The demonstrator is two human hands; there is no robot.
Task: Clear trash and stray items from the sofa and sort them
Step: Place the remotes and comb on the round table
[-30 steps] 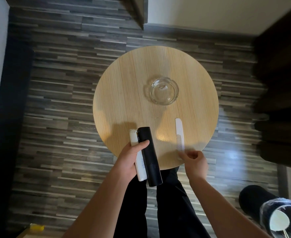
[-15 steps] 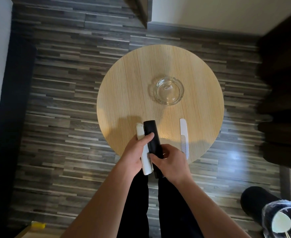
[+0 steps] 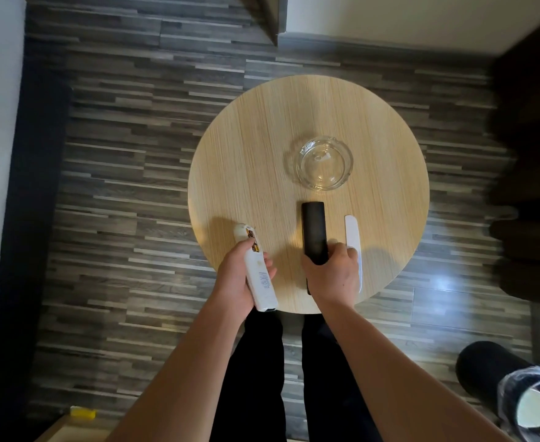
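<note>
Half a second ago both slim remotes were bunched together in your left hand (image 3: 241, 275); now you have split them. Your right hand (image 3: 334, 275) has taken the long black plastic remote (image 3: 314, 232) and is laying it flat on the round pale wooden table (image 3: 262, 148), lengthwise near the front edge, just left of the narrow white plastic comb (image 3: 352, 237) that already lies there. Your right fingers are curled closed around the remote's near end, so it is not released yet. Your left hand, fingers wrapped shut, holds the white rectangular remote (image 3: 257, 269) over the table's front-left edge (its far tip seems to hover above or just touch the wood; I cannot tell which). The clear round glass ashtray (image 3: 324, 162) sits toward the table's middle, apart from everything else. Judging by this, the sorting is turning into a tidy row along the front edge, with the white remote probably next in line.
</note>
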